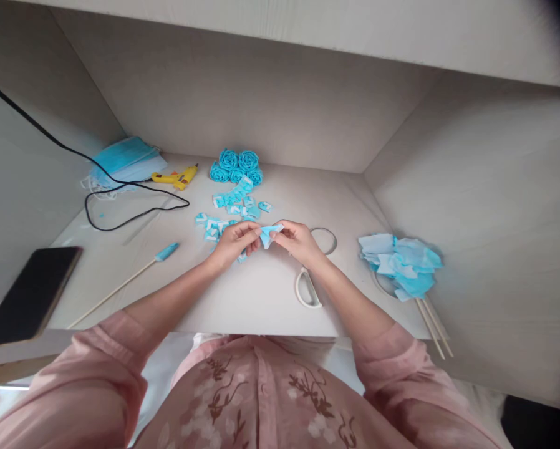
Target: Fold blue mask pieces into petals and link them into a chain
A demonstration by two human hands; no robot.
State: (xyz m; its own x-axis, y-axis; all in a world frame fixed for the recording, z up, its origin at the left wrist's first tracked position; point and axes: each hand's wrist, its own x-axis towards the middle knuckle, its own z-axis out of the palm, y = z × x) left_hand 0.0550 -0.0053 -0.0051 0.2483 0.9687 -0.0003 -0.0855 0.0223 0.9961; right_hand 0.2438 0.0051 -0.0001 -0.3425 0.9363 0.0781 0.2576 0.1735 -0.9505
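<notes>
Between my two hands is a small folded piece of blue and white mask fabric (270, 235), pinched from both sides. My left hand (239, 241) grips its left end between thumb and fingers. On the other side my right hand (299, 239) pinches the right end. Several small folded blue pieces (211, 226) lie beside and partly behind my left hand. Farther back, more folded pieces (233, 194) lie in front of a cluster of blue fabric roses (237, 166). Close to my right forearm are a white handle-shaped loop (308, 288) and a roll of tape (324, 241), partly hidden by my hand.
At the back left are a stack of blue face masks (125, 159) and a yellow glue gun (179, 177) with a looping black cord (89, 215). A blue-tipped stick (121, 288) and a dark phone-like slab (32, 293) lie left. Cut fabric (404, 262) and wooden sticks (432, 327) lie right.
</notes>
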